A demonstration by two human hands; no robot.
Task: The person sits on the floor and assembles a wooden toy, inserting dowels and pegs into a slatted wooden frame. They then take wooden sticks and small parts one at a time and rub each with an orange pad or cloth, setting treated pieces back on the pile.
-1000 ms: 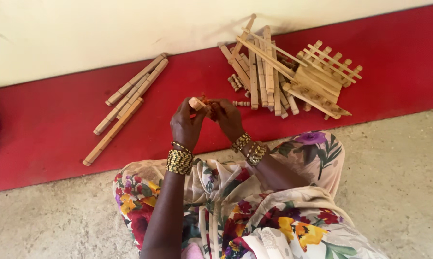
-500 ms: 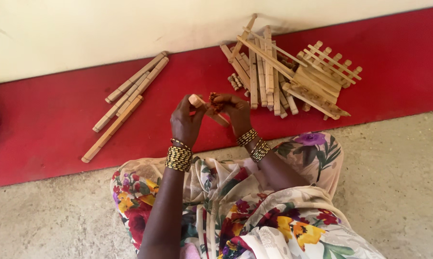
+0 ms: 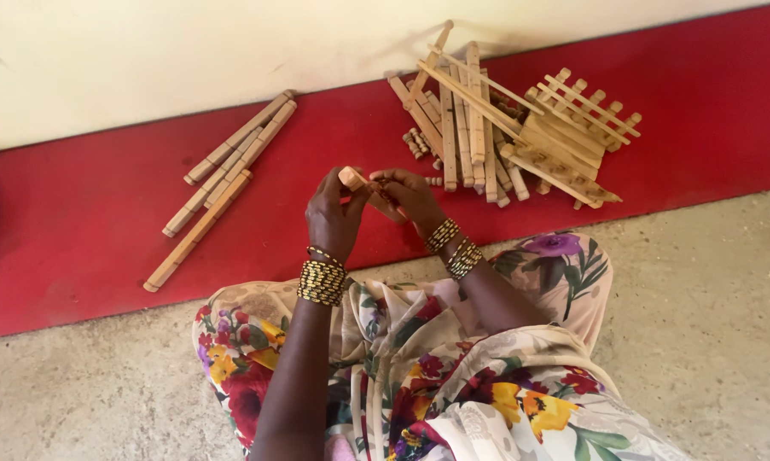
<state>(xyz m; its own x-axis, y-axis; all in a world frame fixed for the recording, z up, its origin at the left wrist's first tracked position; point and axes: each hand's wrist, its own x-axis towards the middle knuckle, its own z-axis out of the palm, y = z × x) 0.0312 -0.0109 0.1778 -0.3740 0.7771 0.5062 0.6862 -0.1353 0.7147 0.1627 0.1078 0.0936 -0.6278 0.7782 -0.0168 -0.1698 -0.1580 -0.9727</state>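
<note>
My left hand and my right hand meet above the red strip of floor, both closed on a short notched wooden stick held between them. Its pale end pokes up by my left thumb; the rest is hidden by my fingers. Both wrists wear stacks of gold beaded bangles. My lap, in a floral cloth, fills the lower middle.
A pile of notched wooden sticks and slatted pieces lies to the upper right, with small pegs at its left edge. A separate row of long sticks lies to the left. Cream wall behind, grey concrete floor in front.
My hands have stayed together on the stick, shifting only slightly. The piles have not moved.
</note>
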